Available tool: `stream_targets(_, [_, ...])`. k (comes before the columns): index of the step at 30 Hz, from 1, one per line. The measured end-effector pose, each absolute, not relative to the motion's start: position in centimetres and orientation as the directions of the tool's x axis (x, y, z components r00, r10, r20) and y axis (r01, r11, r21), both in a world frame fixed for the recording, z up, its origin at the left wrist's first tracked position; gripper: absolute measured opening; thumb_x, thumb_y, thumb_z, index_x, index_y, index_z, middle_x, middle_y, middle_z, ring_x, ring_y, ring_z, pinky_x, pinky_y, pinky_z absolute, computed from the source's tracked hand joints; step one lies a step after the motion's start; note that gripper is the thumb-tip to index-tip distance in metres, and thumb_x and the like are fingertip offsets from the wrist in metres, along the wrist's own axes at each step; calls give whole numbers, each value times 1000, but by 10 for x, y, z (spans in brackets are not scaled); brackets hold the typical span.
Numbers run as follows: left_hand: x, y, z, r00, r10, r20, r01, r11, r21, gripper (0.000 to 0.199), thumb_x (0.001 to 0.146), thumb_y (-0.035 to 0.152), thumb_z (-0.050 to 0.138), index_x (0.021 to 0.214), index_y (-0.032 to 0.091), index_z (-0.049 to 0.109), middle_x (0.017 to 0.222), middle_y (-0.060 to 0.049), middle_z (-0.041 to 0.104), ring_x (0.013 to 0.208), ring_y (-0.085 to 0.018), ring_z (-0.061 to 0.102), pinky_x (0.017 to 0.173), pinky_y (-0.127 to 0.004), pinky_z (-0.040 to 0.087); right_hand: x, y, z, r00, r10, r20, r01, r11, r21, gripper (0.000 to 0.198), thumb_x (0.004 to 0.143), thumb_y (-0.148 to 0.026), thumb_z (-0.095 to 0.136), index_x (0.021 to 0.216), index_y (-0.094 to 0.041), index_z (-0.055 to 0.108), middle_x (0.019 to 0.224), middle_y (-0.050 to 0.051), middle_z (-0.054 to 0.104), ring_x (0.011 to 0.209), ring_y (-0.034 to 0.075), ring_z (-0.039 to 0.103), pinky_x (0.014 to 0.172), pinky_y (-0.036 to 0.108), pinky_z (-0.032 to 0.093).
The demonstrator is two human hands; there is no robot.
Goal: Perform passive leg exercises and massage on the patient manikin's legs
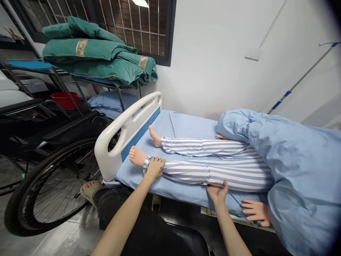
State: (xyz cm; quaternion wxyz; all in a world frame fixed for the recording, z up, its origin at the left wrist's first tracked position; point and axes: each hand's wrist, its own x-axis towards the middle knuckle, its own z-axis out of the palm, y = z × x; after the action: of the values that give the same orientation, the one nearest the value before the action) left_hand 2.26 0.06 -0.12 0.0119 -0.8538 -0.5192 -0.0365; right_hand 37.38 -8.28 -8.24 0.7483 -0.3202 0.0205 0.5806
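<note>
A care manikin lies on its back on the bed, in blue-and-white striped trousers (234, 174). My left hand (156, 168) is wrapped over the near leg's ankle, just above the bare foot (137, 156). Under the same leg, near the knee, my right hand (218, 192) cups from the bed's edge; its thumb shows at the side and its fingers are hidden beneath. The far leg lies straight, its foot (155, 137) pointing up. A light blue quilt (298, 160) covers the upper body, and one manikin hand (257, 211) sticks out below it.
A white bed footboard (128, 124) stands at the left end of the mattress. Beyond it is a wheelchair (53, 177). Green folded bedding (98, 53) is piled on a chair by the window. A red basin (66, 100) sits lower down. An IV pole (301, 80) leans at right.
</note>
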Motion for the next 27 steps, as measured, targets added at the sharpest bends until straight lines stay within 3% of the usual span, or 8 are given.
stream_targets(7, [28, -3, -24, 412, 905, 102, 909, -417, 24, 45, 77, 9, 46, 119, 15, 60, 108, -16, 66, 104, -31, 56, 96, -45, 32, 377, -86, -95, 305, 915, -263, -852, 139, -505, 39, 72, -53, 61, 100, -26, 57, 94, -2, 68, 87, 18, 64, 79, 39, 57])
stream_targets(14, [26, -8, -17, 392, 914, 104, 916, -398, 43, 45, 76, 10, 51, 120, 15, 59, 111, -16, 66, 106, -32, 57, 97, -45, 33, 375, -90, -82, 295, 878, -377, -892, 113, -437, 31, 72, -47, 59, 93, -25, 57, 83, -2, 66, 81, 20, 64, 71, 42, 58])
stream_targets(17, [28, -10, -14, 392, 916, 90, 915, -398, 66, 45, 74, 13, 54, 119, 16, 59, 112, -14, 67, 107, -31, 58, 97, -44, 34, 383, -98, -65, 293, 869, -399, -889, 94, -449, 29, 73, -48, 58, 93, -27, 56, 88, -1, 66, 84, 21, 65, 73, 44, 59])
stream_targets(21, [38, -10, -5, 354, 933, 69, 919, -360, 162, 43, 74, 20, 58, 117, 17, 59, 112, -13, 68, 109, -31, 59, 96, -42, 36, 397, -109, -30, 276, 911, -307, -879, 110, -463, 34, 72, -52, 57, 94, -26, 56, 96, 1, 67, 91, 22, 64, 81, 47, 58])
stream_targets(27, [62, 0, 15, 299, 946, 128, 907, -323, 270, 53, 66, 14, 60, 118, 19, 59, 115, -9, 68, 111, -28, 59, 96, -37, 37, 409, -109, 26, 225, 939, -262, -920, 116, -375, 35, 67, -47, 62, 94, -24, 59, 98, 2, 67, 92, 21, 64, 81, 45, 58])
